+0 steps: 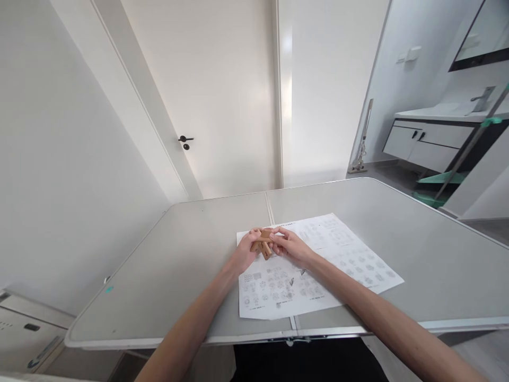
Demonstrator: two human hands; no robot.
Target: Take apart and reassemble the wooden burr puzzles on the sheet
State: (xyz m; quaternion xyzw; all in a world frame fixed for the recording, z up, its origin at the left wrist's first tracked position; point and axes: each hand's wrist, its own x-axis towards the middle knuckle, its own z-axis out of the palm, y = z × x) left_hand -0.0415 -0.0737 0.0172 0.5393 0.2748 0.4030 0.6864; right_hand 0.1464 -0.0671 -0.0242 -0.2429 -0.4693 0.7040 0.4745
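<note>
A small wooden interlocking puzzle [264, 243] of brown bars is gripped between both my hands above the table. My left hand [246, 252] closes on its left side, fingers curled round the bars. My right hand [291, 246] pinches its right side with thumb and fingers. Under the hands lies a white instruction sheet [338, 265] printed with small diagrams.
The grey folding table [159, 276] has a centre seam and a rounded rim. Behind it are a white door with a black handle [185, 140] and white walls. At the right stand a vanity with sink [433, 132] and a green-jointed stand [457, 175].
</note>
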